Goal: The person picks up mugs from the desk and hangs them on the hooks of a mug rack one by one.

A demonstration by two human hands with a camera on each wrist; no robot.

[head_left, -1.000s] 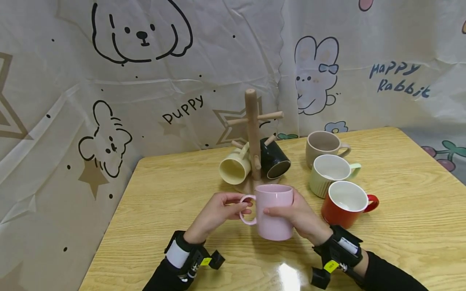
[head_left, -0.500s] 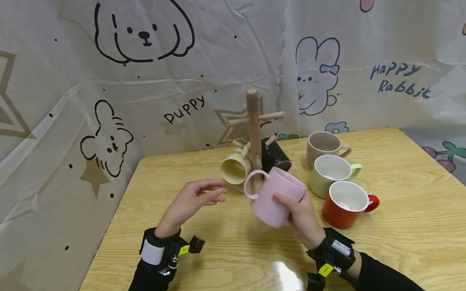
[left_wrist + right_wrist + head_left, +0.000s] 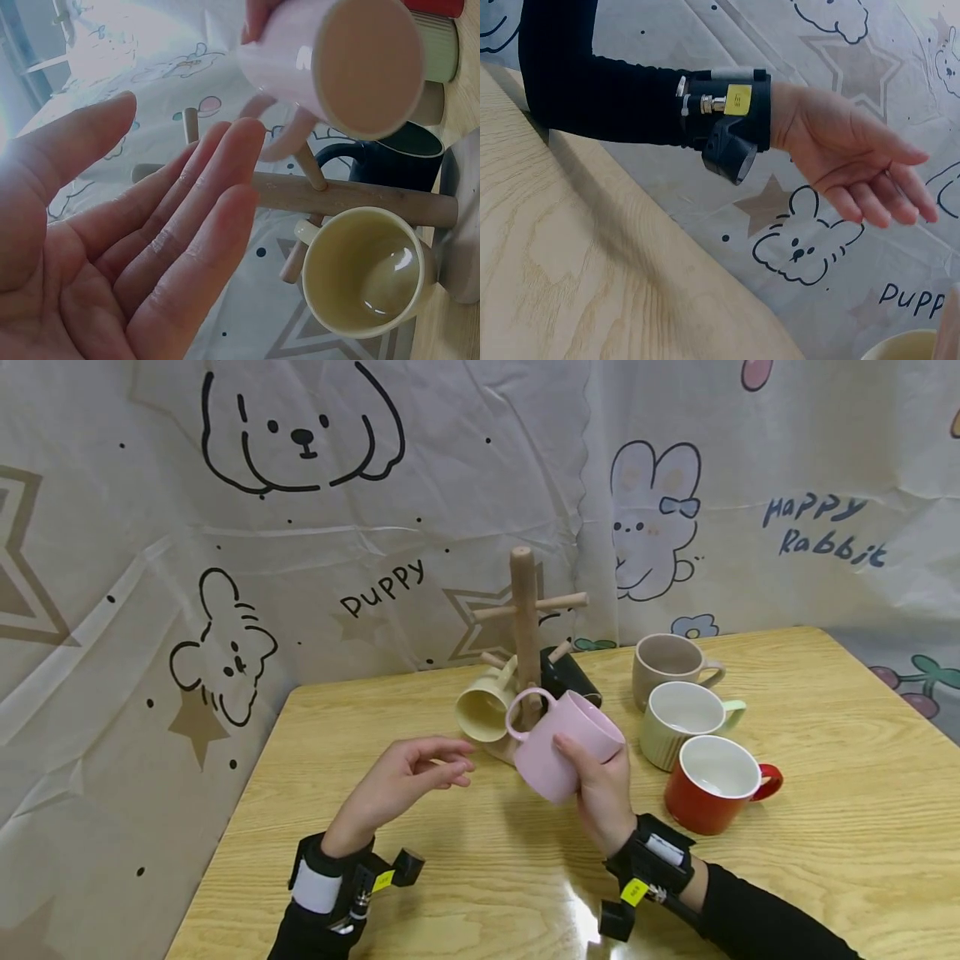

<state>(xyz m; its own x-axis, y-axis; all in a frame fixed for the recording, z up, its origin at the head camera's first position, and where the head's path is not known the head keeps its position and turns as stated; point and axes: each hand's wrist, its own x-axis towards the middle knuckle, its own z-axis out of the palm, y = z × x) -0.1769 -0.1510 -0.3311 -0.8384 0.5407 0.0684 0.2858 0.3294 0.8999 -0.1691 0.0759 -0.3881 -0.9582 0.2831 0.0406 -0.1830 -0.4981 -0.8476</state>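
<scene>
My right hand [image 3: 603, 789] grips a pink mug [image 3: 551, 764] by its body, thumb across the near side. The mug is tilted, its mouth facing up and right and its handle [image 3: 517, 714] toward the upper left. Behind it stands a wooden mug tree [image 3: 523, 610]; the handle overlaps the lower post in the head view. A pale yellow mug [image 3: 480, 712] hangs on the tree's left side, a black mug [image 3: 573, 678] on its right. My left hand [image 3: 405, 781] hovers left of the pink mug with relaxed fingers, holding nothing; its palm [image 3: 82, 292] shows in the left wrist view.
Right of the tree, a taupe mug [image 3: 667, 664], a pale green ribbed mug [image 3: 682, 722] and a red mug [image 3: 708, 785] stand on the wooden table [image 3: 840, 735], handles to the right. A printed cloth [image 3: 337, 543] hangs behind the table.
My left hand has let go of the pink mug's handle and drawn back left. My right hand has tilted the mug and raised it closer to the tree.
</scene>
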